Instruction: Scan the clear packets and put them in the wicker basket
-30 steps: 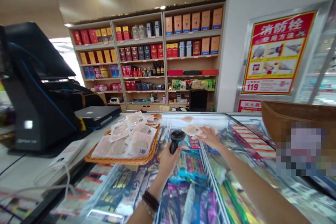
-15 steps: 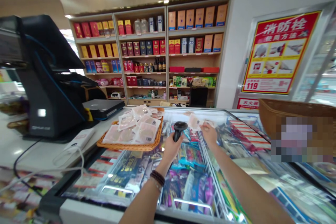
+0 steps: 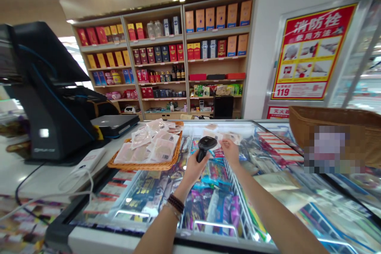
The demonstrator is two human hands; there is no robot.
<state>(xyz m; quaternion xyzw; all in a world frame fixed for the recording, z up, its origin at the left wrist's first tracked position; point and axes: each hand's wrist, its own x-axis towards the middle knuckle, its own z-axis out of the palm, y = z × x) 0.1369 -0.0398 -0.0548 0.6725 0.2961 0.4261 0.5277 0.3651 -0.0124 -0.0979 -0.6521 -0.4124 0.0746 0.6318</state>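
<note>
A black handheld barcode scanner (image 3: pixel 205 143) is in my left hand (image 3: pixel 194 168), its fingers wrapped round the handle and its head tilted toward the right. My right hand (image 3: pixel 231 154) pinches the edge of a small flat, pale pink packet (image 3: pixel 216 145), partly hidden behind the scanner head. Just past that hand, another such packet (image 3: pixel 234 138) lies on the freezer's glass top. To the left stands an orange wicker tray (image 3: pixel 143 166) heaped with similar flat packets (image 3: pixel 162 149). Both hands are over the glass.
Under the glass, the chest freezer holds wire baskets of colourful packs (image 3: pixel 214 202). At left are a point-of-sale terminal (image 3: pixel 56 107), a flat black device (image 3: pixel 114 124) and a white box with cables (image 3: pixel 89 160). A brown basket (image 3: pixel 300 125) stands at right. Shelves of boxed goods line the back.
My right hand has moved left with the packet, closer to the scanner. The scanner head has turned toward the packet. The whole view has shifted slightly.
</note>
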